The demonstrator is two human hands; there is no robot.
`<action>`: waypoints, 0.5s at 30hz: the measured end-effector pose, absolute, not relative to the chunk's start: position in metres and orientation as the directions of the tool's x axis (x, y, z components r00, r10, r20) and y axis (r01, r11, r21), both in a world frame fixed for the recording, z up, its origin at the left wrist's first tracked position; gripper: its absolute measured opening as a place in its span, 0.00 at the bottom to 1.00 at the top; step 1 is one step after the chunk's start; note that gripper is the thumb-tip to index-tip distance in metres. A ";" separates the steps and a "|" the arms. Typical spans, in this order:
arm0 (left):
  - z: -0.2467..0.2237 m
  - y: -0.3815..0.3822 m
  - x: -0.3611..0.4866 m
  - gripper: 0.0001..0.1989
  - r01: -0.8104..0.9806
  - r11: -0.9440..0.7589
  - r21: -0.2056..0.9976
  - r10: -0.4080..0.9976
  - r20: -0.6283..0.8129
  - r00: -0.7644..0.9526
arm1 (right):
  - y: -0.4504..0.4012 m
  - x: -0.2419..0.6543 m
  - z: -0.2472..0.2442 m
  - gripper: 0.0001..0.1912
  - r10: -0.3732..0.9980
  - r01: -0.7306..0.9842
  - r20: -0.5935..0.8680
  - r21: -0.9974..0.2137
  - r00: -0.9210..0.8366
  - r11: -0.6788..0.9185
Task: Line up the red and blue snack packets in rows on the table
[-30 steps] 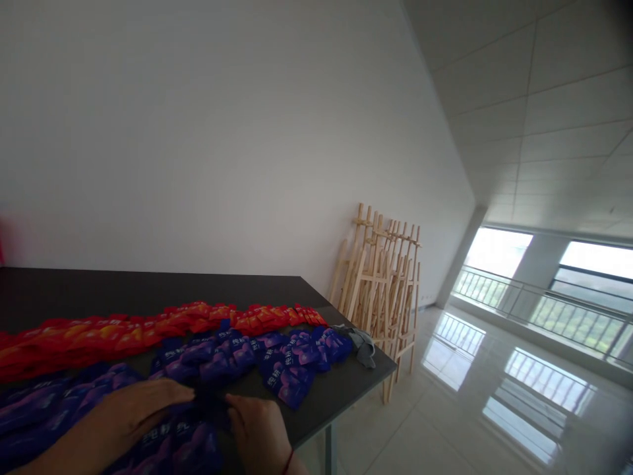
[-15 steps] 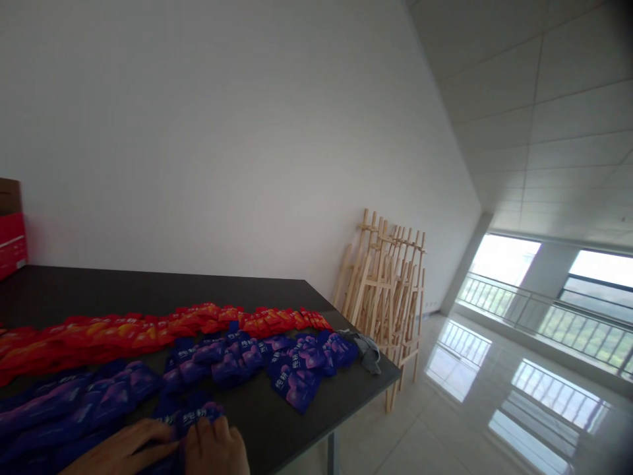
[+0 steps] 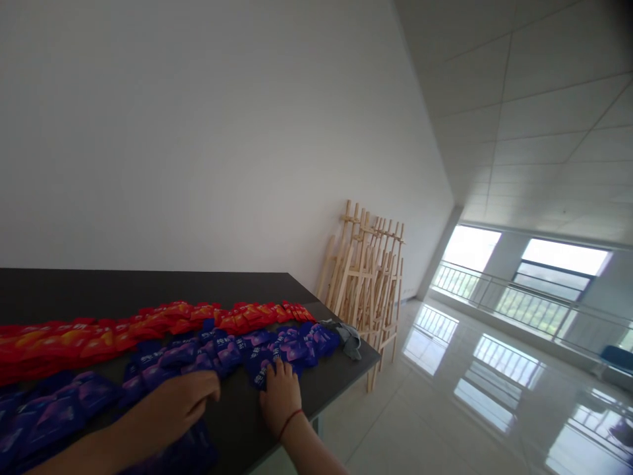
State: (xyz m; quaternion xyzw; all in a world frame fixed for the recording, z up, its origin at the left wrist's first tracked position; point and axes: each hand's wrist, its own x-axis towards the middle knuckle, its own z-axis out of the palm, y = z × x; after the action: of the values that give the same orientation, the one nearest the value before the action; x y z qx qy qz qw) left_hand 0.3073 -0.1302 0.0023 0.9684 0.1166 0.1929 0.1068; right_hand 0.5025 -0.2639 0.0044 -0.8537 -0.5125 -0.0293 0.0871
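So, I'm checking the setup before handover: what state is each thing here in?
Left hand: open, palm down.
Right hand: fingers down on the blue sachets.
Blue sachets: overlapping, in rows.
Red sachets: overlapping, in a long row.
Gray cloth: crumpled.
Wooden easels: folded, leaning on the wall.

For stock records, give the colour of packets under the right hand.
Blue-purple packets, white print; head view.

Dark tabletop [image 3: 240, 422] shows between left hand [image 3: 173, 409] and right hand [image 3: 279, 396]; blue sachets [image 3: 222, 349] bar the way ahead.

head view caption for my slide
Left hand and right hand at rows of blue sachets on a dark table, red sachets beyond.
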 end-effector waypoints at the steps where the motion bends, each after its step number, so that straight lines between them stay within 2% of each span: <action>1: 0.009 -0.135 0.326 0.18 0.172 -0.953 0.250 0.245 0.296 0.923 | -0.260 0.501 -0.002 0.29 0.844 0.852 0.121 -0.111 0.522 -0.512; 3: 0.016 -0.146 0.359 0.27 0.185 -0.964 0.191 0.224 0.206 0.953 | -0.254 0.493 -0.016 0.26 0.833 0.839 0.106 -0.111 0.543 -0.532; 5: 0.015 -0.155 0.384 0.31 0.189 -0.977 0.103 0.204 0.159 0.966 | -0.254 0.485 -0.024 0.28 0.869 0.876 0.117 -0.118 0.481 -0.468; 7: 0.009 -0.161 0.399 0.30 0.173 -0.983 0.069 0.181 0.132 0.975 | -0.259 0.485 -0.022 0.27 0.914 0.921 0.138 -0.142 0.381 -0.362; 10: 0.000 -0.160 0.408 0.25 0.177 -0.982 0.067 0.183 0.098 0.978 | -0.268 0.501 -0.003 0.17 0.947 0.943 0.108 -0.180 0.302 -0.280; 12: 0.000 -0.156 0.407 0.23 0.181 -0.981 0.073 0.187 0.087 0.979 | -0.269 0.520 0.013 0.17 0.943 0.944 0.135 -0.170 0.305 -0.281; 15: 0.005 -0.145 0.389 0.22 0.145 -0.982 0.123 0.159 0.116 0.980 | -0.264 0.547 0.024 0.22 0.921 0.949 0.231 -0.123 0.313 -0.291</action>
State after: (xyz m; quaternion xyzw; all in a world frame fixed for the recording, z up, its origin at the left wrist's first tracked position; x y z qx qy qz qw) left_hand 0.3893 -0.1449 0.0050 0.9935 0.0764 0.0627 0.0573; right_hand 0.5473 -0.2645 0.0238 -0.8015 -0.5832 -0.0577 0.1190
